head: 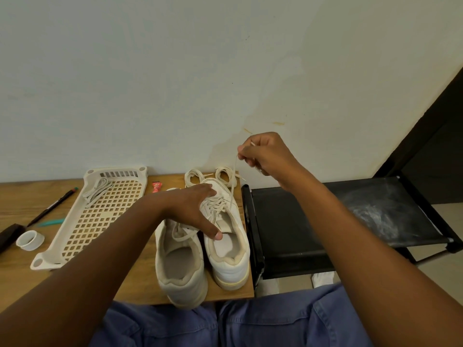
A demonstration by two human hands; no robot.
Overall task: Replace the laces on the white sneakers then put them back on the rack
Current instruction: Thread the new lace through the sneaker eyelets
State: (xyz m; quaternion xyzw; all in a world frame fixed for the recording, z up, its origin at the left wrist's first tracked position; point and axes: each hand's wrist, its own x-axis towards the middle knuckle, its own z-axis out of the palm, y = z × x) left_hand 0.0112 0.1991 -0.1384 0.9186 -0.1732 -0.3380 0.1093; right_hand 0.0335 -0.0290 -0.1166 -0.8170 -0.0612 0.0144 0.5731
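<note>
On the wooden table (pixel 22 206), your left hand (pixel 193 209) lies spread, fingers straight, across the right sneaker (pixel 226 249). Your right hand (pixel 265 154) pinches its lace (pixel 234 179) taut above. Just left stands the other sneaker (pixel 179 266).

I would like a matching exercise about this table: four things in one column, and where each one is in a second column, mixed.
Things:
1. right hand
2. left hand
3. bundle of laces
4. black pen

Places:
A. in the perforated tray
B. raised, pinching the end of a lace
C. on the wooden table, left of the tray
D. resting on the right sneaker

Pairs: 1-B, 2-D, 3-A, 4-C
</note>
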